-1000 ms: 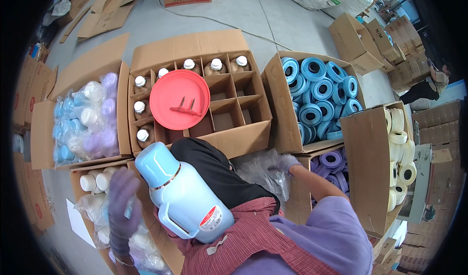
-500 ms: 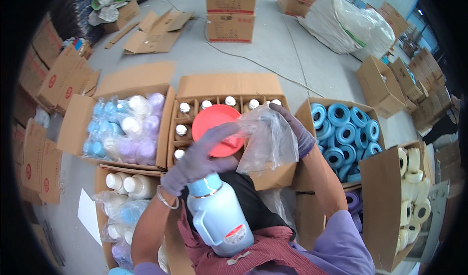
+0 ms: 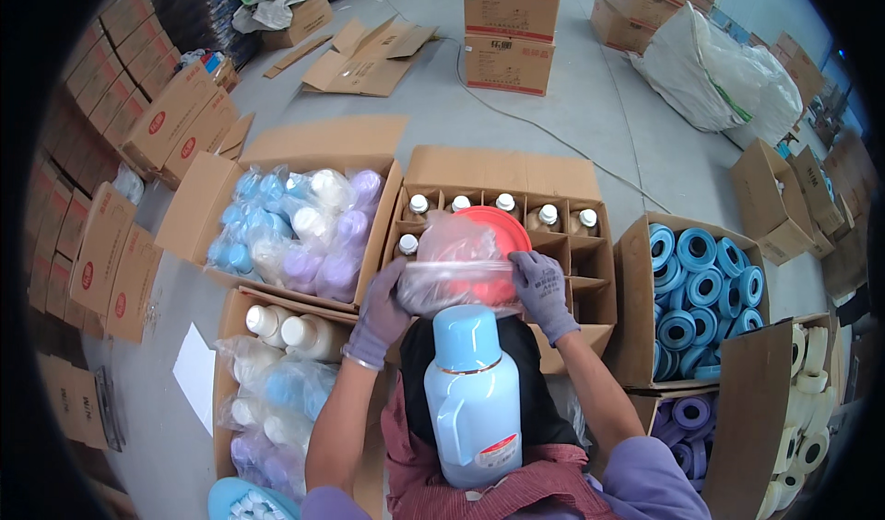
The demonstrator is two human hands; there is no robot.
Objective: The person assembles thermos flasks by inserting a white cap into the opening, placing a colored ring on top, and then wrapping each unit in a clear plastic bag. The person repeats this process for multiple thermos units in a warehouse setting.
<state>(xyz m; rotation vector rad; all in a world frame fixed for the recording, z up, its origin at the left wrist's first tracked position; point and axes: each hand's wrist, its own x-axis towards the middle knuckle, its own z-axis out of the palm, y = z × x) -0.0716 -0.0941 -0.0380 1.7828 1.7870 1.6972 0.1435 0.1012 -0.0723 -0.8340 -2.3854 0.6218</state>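
Note:
A clear plastic bag (image 3: 442, 262) is stretched between my two gloved hands, in front of a round red plastic piece (image 3: 512, 230). My left hand (image 3: 381, 308) grips the bag's left edge. At the other end, the fingers of my right hand (image 3: 544, 291) pinch its opening. Below the bag, a light blue thermos flask (image 3: 475, 419) rests upright on my lap, its cup lid on top and its handle toward the left. The red piece lies over a divided carton (image 3: 590, 322), where several white-capped bottles stand in compartments.
Left of the divided carton, one carton (image 3: 175, 230) holds bagged blue, white and purple parts. Another carton (image 3: 224, 382) has white and bagged parts. At right are cartons of blue rings (image 3: 678, 329), purple rings (image 3: 691, 411) and cream rings (image 3: 811, 451). Stacked cartons (image 3: 510, 64) stand beyond.
My left hand has gone from above the flask to the bag's left edge. The bag, hanging from my right hand before, is now drawn out between both hands. The whole view has shifted.

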